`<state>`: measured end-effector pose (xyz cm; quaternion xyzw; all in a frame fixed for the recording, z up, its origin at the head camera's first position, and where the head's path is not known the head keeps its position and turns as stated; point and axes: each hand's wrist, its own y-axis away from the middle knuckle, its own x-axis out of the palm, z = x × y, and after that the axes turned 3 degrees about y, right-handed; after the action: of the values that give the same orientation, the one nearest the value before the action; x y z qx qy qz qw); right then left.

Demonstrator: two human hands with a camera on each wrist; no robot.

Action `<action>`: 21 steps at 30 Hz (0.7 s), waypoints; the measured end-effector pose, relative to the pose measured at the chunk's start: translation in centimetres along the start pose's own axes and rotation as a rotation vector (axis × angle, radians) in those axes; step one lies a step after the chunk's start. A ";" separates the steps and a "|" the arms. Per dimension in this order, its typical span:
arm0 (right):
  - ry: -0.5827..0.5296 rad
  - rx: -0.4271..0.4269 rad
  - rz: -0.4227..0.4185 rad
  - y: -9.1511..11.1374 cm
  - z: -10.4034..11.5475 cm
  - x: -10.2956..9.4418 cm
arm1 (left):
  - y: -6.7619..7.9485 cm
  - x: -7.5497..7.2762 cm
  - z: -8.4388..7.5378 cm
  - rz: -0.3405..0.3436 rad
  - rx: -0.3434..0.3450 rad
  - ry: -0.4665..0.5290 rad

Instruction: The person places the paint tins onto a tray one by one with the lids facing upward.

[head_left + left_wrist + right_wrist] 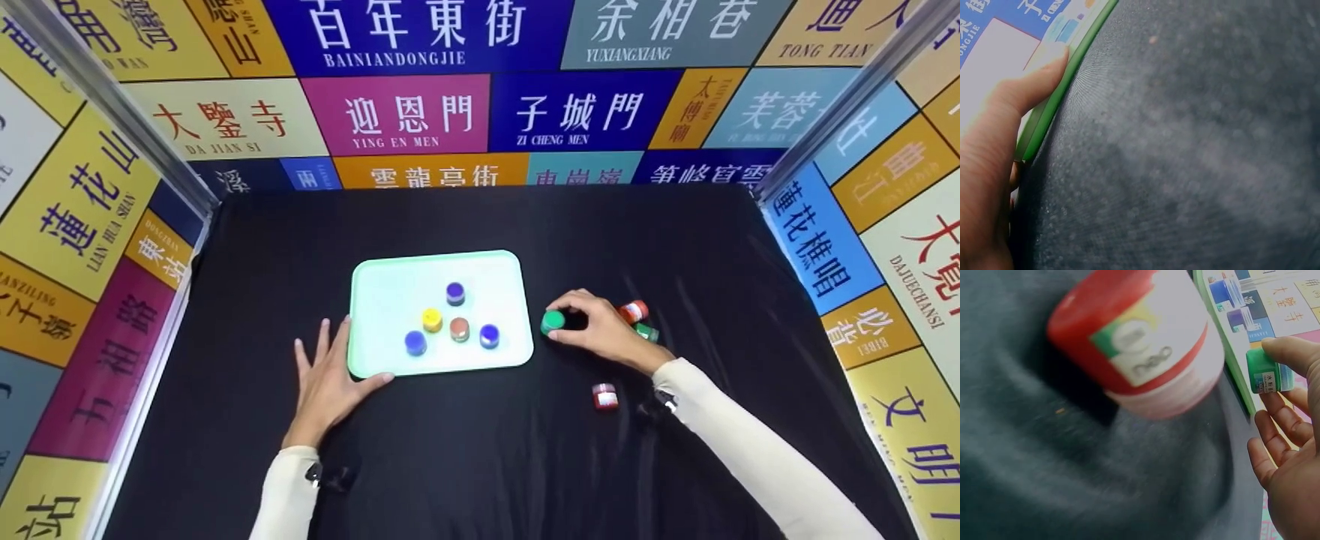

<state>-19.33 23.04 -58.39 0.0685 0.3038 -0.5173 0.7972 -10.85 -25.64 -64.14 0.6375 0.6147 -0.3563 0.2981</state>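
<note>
My right hand [600, 330] pinches a small green paint jar [553, 321] between thumb and fingertips, just right of the tray. The right wrist view shows this green jar [1264, 371] with a printed label. My left hand [330, 386] is at the tray's near left corner, thumb on the rim and the other fingers spread along the left side. In the light green tray [390, 274] stand a dark purple jar [454, 293], a yellow jar [432, 320], a brown jar [460, 328], a violet jar [415, 343] and a blue jar [489, 336].
Behind my right hand lie a red jar [634, 311] and a second green jar [646, 332], partly covered by the hand. Another red jar [605, 397] lies nearer. Black cloth [450, 457] covers the table, and printed panels [420, 112] wall it in.
</note>
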 end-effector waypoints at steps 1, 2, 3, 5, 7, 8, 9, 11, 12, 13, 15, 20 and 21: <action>0.001 0.002 0.001 -0.2 -0.3 0.1 | 0.0 0.0 0.0 -0.002 0.004 0.003; 0.005 0.002 0.003 -0.4 -0.5 0.2 | 0.0 0.0 0.0 -0.004 0.007 0.006; 0.007 0.000 0.004 -0.6 -0.6 0.3 | 0.0 0.1 0.1 -0.008 0.009 0.009; 0.010 -0.007 0.010 -1.1 -0.7 0.4 | 0.1 0.0 0.1 -0.016 0.015 0.017; 0.012 -0.010 0.017 -1.4 -0.7 0.4 | 0.1 0.0 0.2 -0.026 0.024 0.024; 0.013 -0.010 0.023 -1.5 -0.7 0.5 | 0.2 0.1 0.1 -0.031 0.027 0.028; 0.014 -0.011 0.030 -1.7 -0.7 0.5 | 0.2 0.1 0.1 -0.035 0.033 0.031; 0.016 -0.009 0.044 -2.0 -0.6 0.6 | 0.2 0.2 0.2 -0.041 0.046 0.033; 0.020 -0.009 0.051 -2.2 -0.6 0.6 | 0.3 0.2 0.2 -0.042 0.052 0.033; 0.023 -0.009 0.057 -2.4 -0.6 0.7 | 0.3 0.2 0.2 -0.042 0.059 0.033; 0.032 -0.009 0.066 -2.8 -0.5 0.8 | 0.3 0.3 0.3 -0.045 0.068 0.031; 0.047 -0.006 0.079 -3.9 -0.3 0.9 | 0.2 0.2 0.4 -0.052 0.072 0.033; 0.047 -0.004 0.081 -4.1 -0.3 0.9 | 0.1 0.2 0.3 -0.053 0.071 0.033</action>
<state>-22.75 20.56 -58.31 0.0912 0.3204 -0.4823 0.8102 -10.76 -25.82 -64.47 0.6369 0.6233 -0.3749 0.2555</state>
